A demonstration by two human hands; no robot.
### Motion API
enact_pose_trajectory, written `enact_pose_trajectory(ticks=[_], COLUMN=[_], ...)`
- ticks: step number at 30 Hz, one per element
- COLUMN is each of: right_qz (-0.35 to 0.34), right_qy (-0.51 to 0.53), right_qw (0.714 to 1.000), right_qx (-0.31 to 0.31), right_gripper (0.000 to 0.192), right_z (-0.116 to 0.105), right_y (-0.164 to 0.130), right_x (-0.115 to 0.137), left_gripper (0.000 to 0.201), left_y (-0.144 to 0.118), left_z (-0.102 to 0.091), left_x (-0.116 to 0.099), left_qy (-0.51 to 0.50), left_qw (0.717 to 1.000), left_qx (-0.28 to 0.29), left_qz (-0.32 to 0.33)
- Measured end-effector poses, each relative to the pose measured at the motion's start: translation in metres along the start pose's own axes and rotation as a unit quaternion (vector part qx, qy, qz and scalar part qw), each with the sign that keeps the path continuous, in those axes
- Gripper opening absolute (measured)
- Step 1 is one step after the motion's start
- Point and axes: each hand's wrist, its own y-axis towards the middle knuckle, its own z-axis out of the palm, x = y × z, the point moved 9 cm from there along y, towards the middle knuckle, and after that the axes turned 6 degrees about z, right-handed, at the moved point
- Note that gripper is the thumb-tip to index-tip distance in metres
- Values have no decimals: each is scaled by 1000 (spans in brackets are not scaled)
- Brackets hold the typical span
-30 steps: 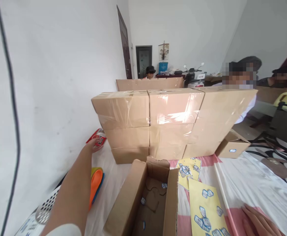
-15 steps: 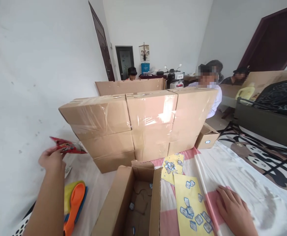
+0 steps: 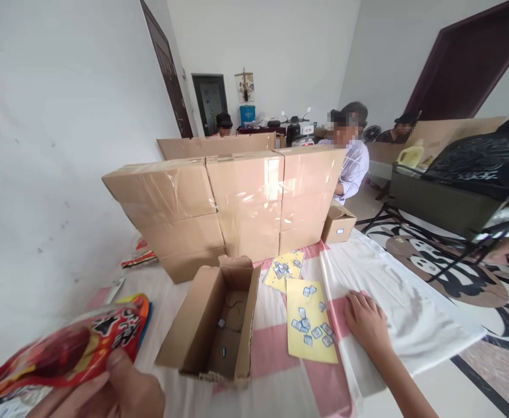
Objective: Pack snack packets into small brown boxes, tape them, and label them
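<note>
My left hand (image 3: 128,386), at the lower left, grips a red printed snack packet (image 3: 75,345) between thumb and fingers, close to the camera. The packet covers most of an orange and blue object (image 3: 143,307) behind it. My right hand (image 3: 365,319) rests palm down on the pink and white cloth (image 3: 276,348), fingers stretched out and nothing in it. Beside it lies a yellow sheet (image 3: 298,342) with several small blue-edged labels. An open cardboard box (image 3: 189,325) stands between my hands, with a few small labels and bits inside.
A wall of taped cardboard boxes (image 3: 248,203) crosses the table's far side. Another red packet (image 3: 141,252) lies at its left end. A second yellow sheet (image 3: 280,270) and a small carton (image 3: 339,223) are farther right. A person in a pale shirt (image 3: 354,165) is behind the boxes.
My left hand has brought the red packet from beside the wall back toward the camera. The view has turned somewhat to the right. My right hand stays flat on the cloth.
</note>
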Motion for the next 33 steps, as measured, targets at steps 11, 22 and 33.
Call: enact_pose_trajectory(ticks=[11, 22, 33], right_qz=[-5, -5, 18], right_qy=[11, 13, 27], right_qw=[1000, 1000, 999], right_qx=[-11, -16, -7], right_gripper=[35, 35, 31], right_z=[5, 7, 6], right_y=[-3, -3, -2], right_x=[-4, -6, -6], left_gripper=[29, 22, 33], left_y=[-24, -79, -40], left_z=[21, 122, 139], left_x=[-98, -43, -20], left_qy=[-57, -43, 114], left_qw=[937, 805, 805], left_qx=[86, 574, 576], left_qz=[334, 144, -87])
